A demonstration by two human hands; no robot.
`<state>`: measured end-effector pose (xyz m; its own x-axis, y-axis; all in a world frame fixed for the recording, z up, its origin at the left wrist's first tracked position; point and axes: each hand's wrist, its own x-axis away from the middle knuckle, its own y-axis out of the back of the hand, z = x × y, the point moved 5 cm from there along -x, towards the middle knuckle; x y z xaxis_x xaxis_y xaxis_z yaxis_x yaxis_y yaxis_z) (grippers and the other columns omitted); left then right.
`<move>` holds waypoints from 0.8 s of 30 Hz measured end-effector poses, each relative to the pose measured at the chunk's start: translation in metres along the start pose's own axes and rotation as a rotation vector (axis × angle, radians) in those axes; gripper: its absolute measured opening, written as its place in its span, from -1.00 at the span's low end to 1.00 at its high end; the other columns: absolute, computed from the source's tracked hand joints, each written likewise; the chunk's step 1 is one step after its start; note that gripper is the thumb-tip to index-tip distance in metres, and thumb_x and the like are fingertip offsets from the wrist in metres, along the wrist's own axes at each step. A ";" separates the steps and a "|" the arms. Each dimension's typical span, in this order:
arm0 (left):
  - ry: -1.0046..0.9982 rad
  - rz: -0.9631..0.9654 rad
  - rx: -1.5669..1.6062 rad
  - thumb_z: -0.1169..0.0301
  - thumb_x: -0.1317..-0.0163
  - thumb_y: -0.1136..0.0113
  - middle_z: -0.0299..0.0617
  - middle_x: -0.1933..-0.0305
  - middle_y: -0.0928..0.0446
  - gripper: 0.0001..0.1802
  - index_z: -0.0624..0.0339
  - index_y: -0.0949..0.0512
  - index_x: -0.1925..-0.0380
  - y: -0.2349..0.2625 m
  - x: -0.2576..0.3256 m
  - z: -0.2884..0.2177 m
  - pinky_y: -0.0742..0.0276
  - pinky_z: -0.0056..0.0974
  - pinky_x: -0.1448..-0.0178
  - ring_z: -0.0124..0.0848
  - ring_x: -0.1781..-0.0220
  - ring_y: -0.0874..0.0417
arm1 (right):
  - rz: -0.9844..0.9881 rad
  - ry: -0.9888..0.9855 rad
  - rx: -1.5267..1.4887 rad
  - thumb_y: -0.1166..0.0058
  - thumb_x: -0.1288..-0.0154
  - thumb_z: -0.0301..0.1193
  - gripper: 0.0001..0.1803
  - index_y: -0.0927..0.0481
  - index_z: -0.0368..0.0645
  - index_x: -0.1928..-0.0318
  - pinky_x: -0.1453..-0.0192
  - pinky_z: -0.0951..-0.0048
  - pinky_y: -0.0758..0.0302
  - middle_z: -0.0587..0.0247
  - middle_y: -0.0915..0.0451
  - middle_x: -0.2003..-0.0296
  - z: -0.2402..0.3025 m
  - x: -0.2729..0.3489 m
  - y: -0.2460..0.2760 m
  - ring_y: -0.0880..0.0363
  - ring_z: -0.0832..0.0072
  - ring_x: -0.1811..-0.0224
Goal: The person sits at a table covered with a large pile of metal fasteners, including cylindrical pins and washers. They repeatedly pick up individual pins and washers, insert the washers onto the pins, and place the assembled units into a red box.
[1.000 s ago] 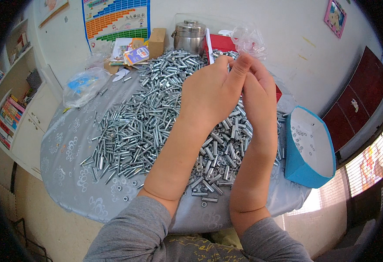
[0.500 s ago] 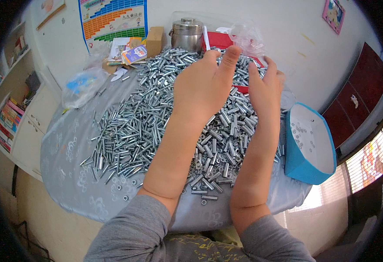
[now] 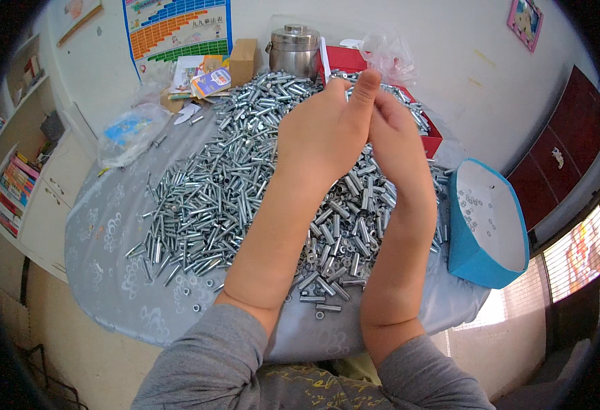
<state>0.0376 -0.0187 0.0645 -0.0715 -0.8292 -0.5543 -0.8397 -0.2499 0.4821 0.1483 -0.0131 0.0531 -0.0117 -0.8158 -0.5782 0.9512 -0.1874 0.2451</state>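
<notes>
Both hands are raised over a big heap of shiny metal parts, at the far side of the table. My left hand (image 3: 324, 133) has its fingers curled and its thumb pointing up; what lies in it is hidden. My right hand (image 3: 401, 137) meets it, with bent fingers pressed together near the left thumb. Whatever is between the two hands is out of sight. Slim metal bolts (image 3: 197, 205) make up the left of the heap, and short metal sleeves (image 3: 330, 225) lie between my forearms. A red box (image 3: 434, 137) holding more metal parts stands behind my right hand.
At the right edge stands a blue box (image 3: 481, 263) with a few small rings inside. A steel pot (image 3: 294, 56), a cardboard box (image 3: 243, 63) and a clear plastic bag (image 3: 390, 58) are at the back. A plastic bag (image 3: 132, 133) with something blue lies far left on the grey tablecloth (image 3: 115, 273).
My right hand has moved left and closed in, from spread fingers apart from the left hand to touching it. More of the red box now shows. My left hand has hardly moved.
</notes>
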 end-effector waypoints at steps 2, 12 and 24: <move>0.031 0.022 -0.041 -0.35 -0.12 0.64 0.07 0.49 -0.55 -0.03 0.40 -0.44 0.20 -0.002 -0.003 -0.001 -0.43 -0.10 0.16 -0.04 0.27 -0.59 | -0.292 0.008 0.287 0.11 -0.20 -0.38 -0.76 -0.49 -0.32 0.26 0.18 0.39 -0.40 0.05 -0.54 0.41 -0.011 -0.005 0.033 -0.49 0.23 0.35; -0.046 -0.103 -0.025 -0.37 -0.10 0.61 0.07 0.50 -0.55 0.00 0.45 -0.45 0.22 -0.002 -0.006 0.006 -0.45 -0.09 0.17 -0.05 0.30 -0.59 | 0.165 -0.193 -0.184 0.14 -0.27 -0.28 -0.65 -0.50 -0.38 0.36 0.44 0.51 -0.33 0.29 -0.47 0.58 0.002 0.006 -0.012 -0.37 0.58 0.55; -0.003 -0.104 -0.144 -0.36 -0.11 0.51 0.08 0.53 -0.54 -0.05 0.41 -0.50 0.39 -0.001 -0.004 0.003 -0.47 -0.11 0.28 -0.07 0.37 -0.60 | 0.249 -0.078 0.013 0.08 -0.17 -0.43 -0.77 -0.52 -0.41 0.38 0.50 0.56 -0.33 0.28 -0.49 0.63 0.009 0.010 0.001 -0.36 0.67 0.57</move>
<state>0.0369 -0.0132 0.0643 0.0097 -0.7939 -0.6080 -0.7571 -0.4030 0.5141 0.1459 -0.0266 0.0543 0.1984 -0.8773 -0.4371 0.9238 0.0184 0.3824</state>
